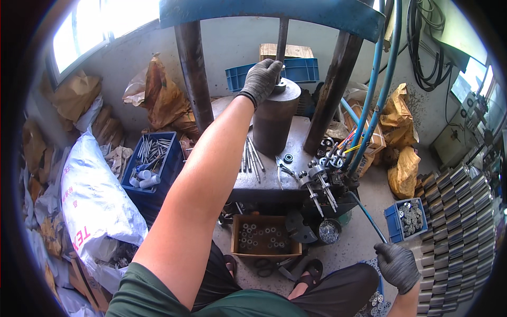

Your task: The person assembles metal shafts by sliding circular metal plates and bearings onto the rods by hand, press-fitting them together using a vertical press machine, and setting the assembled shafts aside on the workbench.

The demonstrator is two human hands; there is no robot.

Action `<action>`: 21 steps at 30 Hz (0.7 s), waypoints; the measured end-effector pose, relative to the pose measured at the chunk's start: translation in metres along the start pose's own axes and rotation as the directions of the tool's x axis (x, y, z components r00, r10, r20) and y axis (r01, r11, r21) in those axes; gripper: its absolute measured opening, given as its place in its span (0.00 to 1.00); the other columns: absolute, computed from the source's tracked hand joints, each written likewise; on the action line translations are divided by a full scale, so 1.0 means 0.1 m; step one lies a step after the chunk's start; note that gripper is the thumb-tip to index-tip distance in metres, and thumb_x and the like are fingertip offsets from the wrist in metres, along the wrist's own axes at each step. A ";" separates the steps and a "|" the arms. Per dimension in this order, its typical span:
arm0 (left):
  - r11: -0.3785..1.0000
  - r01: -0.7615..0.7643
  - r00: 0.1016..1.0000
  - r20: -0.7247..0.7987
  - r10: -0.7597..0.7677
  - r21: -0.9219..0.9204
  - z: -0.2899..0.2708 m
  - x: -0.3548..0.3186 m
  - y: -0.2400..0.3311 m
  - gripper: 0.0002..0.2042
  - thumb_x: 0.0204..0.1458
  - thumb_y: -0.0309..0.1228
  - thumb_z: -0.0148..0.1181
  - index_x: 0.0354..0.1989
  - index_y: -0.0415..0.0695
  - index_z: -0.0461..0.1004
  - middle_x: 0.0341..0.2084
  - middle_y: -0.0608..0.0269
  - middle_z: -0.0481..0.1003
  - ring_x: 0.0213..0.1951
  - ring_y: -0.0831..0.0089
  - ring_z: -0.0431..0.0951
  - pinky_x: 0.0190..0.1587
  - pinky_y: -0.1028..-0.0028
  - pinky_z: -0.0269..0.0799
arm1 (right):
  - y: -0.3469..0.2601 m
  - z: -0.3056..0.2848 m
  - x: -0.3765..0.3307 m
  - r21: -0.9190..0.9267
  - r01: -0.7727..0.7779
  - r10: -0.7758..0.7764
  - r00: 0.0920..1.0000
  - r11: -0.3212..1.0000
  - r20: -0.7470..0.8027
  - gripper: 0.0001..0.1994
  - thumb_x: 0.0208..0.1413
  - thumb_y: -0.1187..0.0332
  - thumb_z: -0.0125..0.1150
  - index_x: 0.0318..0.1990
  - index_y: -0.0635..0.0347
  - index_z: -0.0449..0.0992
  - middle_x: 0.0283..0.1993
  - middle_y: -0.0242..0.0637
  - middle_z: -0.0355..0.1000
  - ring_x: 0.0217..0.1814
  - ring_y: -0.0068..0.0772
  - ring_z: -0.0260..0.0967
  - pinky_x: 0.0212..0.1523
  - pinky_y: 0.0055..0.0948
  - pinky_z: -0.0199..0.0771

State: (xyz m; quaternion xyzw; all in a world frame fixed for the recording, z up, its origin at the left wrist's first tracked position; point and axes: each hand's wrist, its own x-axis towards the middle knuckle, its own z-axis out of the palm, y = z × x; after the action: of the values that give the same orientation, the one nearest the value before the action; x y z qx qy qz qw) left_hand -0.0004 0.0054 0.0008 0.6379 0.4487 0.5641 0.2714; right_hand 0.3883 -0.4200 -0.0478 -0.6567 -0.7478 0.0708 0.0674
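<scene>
Two grips to mind: left hand [262, 81], fingers curled around the upright rod [282, 39] above the metal cylinder [273, 124] on the bench [297, 141]; right hand [398, 268], fingers clamped on the end of the blue lever [368, 217]. Probably best to keep the rod plumb, ease the lever gently and hold fingers clear of any pinch. On the white sack [97, 185], large red lettering, partly creased.
</scene>
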 end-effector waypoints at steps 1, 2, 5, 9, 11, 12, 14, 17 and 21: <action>1.000 -0.006 1.000 0.003 0.006 -0.019 0.00 0.01 -0.02 0.17 0.65 0.42 0.55 0.39 0.39 0.80 0.25 0.63 0.77 0.30 0.76 0.75 0.40 0.73 0.72 | 0.00 0.01 0.00 0.058 0.013 -0.008 0.995 0.998 -0.098 0.10 0.55 0.70 0.61 0.43 0.57 0.83 0.36 0.49 0.80 0.38 0.53 0.80 0.42 0.45 0.80; 1.000 -0.006 1.000 0.003 0.006 -0.019 -0.01 0.03 -0.04 0.17 0.65 0.42 0.55 0.39 0.39 0.80 0.25 0.63 0.77 0.30 0.76 0.75 0.40 0.73 0.72 | 0.00 0.00 -0.01 0.058 0.014 -0.008 0.995 0.998 -0.097 0.10 0.55 0.70 0.61 0.43 0.57 0.83 0.36 0.49 0.80 0.38 0.53 0.80 0.42 0.45 0.80; 1.000 -0.008 1.000 0.001 0.008 -0.005 -0.01 0.05 -0.08 0.17 0.65 0.42 0.55 0.39 0.39 0.79 0.25 0.63 0.77 0.29 0.76 0.75 0.39 0.73 0.72 | 0.01 -0.03 -0.01 -0.088 0.051 -0.039 0.991 0.995 0.127 0.10 0.55 0.70 0.61 0.44 0.58 0.83 0.37 0.49 0.80 0.39 0.53 0.79 0.42 0.44 0.80; 1.000 -0.004 1.000 0.004 0.004 -0.011 -0.03 0.06 -0.10 0.16 0.65 0.41 0.55 0.40 0.39 0.79 0.26 0.63 0.77 0.30 0.76 0.75 0.40 0.74 0.73 | 0.02 -0.05 0.06 0.015 0.030 -0.030 0.999 0.999 -0.046 0.10 0.56 0.73 0.60 0.44 0.59 0.82 0.38 0.50 0.80 0.40 0.53 0.79 0.42 0.45 0.80; 1.000 -0.008 1.000 0.010 0.008 -0.019 -0.04 0.06 -0.07 0.16 0.65 0.41 0.55 0.41 0.39 0.79 0.27 0.62 0.77 0.31 0.76 0.76 0.40 0.74 0.73 | 0.00 -0.15 0.13 0.045 0.071 -0.063 0.984 0.996 -0.165 0.10 0.57 0.75 0.59 0.45 0.59 0.82 0.37 0.50 0.79 0.39 0.54 0.79 0.42 0.45 0.79; 0.995 -0.001 1.000 0.029 0.004 -0.103 0.02 0.05 -0.05 0.15 0.65 0.40 0.56 0.43 0.39 0.78 0.29 0.63 0.77 0.32 0.76 0.76 0.42 0.74 0.74 | -0.01 -0.24 0.20 -0.033 0.102 -0.107 0.951 0.994 -0.289 0.10 0.56 0.77 0.59 0.45 0.59 0.81 0.37 0.51 0.79 0.39 0.54 0.78 0.42 0.46 0.79; 0.984 0.008 0.999 0.047 0.000 -0.181 0.06 0.01 -0.01 0.14 0.65 0.39 0.56 0.46 0.40 0.78 0.31 0.63 0.77 0.34 0.76 0.76 0.43 0.74 0.74 | 0.01 -0.38 0.46 -0.172 0.128 -0.198 0.844 0.977 -0.498 0.11 0.57 0.79 0.58 0.46 0.59 0.78 0.37 0.51 0.77 0.39 0.54 0.77 0.42 0.45 0.78; 0.981 -0.004 0.999 0.051 0.014 -0.192 0.06 -0.03 0.00 0.15 0.65 0.38 0.57 0.51 0.40 0.77 0.34 0.64 0.77 0.36 0.76 0.77 0.45 0.73 0.75 | 0.02 -0.65 1.02 -0.163 0.114 -0.195 0.707 0.980 -0.680 0.09 0.58 0.81 0.57 0.44 0.60 0.76 0.40 0.51 0.76 0.41 0.53 0.76 0.42 0.44 0.77; 0.984 -0.038 0.998 0.041 0.046 -0.172 0.00 0.00 -0.07 0.14 0.64 0.38 0.57 0.51 0.42 0.76 0.30 0.64 0.76 0.32 0.76 0.74 0.39 0.71 0.75 | 0.11 -0.92 1.67 -0.148 0.080 -0.163 0.682 0.986 -0.713 0.05 0.61 0.75 0.59 0.43 0.59 0.77 0.39 0.51 0.77 0.42 0.54 0.78 0.43 0.46 0.78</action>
State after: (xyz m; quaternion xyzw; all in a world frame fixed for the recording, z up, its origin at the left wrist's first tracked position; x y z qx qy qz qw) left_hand -0.0025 0.0084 -0.0047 0.6340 0.3787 0.5917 0.3233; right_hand 0.3950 -0.2519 0.0420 -0.5830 -0.7056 -0.2369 0.3258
